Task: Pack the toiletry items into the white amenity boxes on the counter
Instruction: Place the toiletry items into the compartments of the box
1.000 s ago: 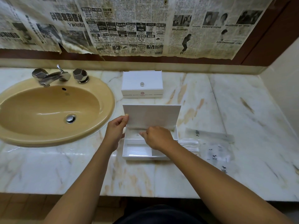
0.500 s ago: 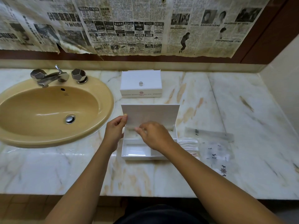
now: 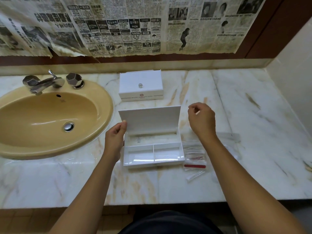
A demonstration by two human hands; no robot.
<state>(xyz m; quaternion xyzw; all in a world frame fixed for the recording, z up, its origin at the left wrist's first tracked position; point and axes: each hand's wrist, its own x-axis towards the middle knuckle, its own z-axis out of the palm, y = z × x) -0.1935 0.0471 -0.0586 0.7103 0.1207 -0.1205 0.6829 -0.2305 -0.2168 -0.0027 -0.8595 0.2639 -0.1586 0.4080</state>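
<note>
A white amenity box (image 3: 153,162) stands open on the marble counter, its lid (image 3: 150,120) upright. My left hand (image 3: 114,141) grips the lid's left edge with thumb and fingers. A clear packet (image 3: 148,138) lies in the long rear compartment; the two front compartments look bare. Above the counter, just right of the lid, my right hand (image 3: 202,120) hovers with loosely curled fingers and holds nothing. Several clear toiletry packets (image 3: 194,152) lie right of the box, one with a red strip (image 3: 195,166). A second white box (image 3: 141,86) sits shut behind.
A tan sink (image 3: 42,115) with a chrome faucet (image 3: 45,83) fills the counter's left side. Newspaper covers the wall behind. A side wall (image 3: 290,81) bounds the counter on the right. Bare marble lies in front of the open box.
My right hand has left the inside of the box and lifted up and to the right, beside the lid. The clear packet now shows in the rear compartment. My left hand stays on the lid.
</note>
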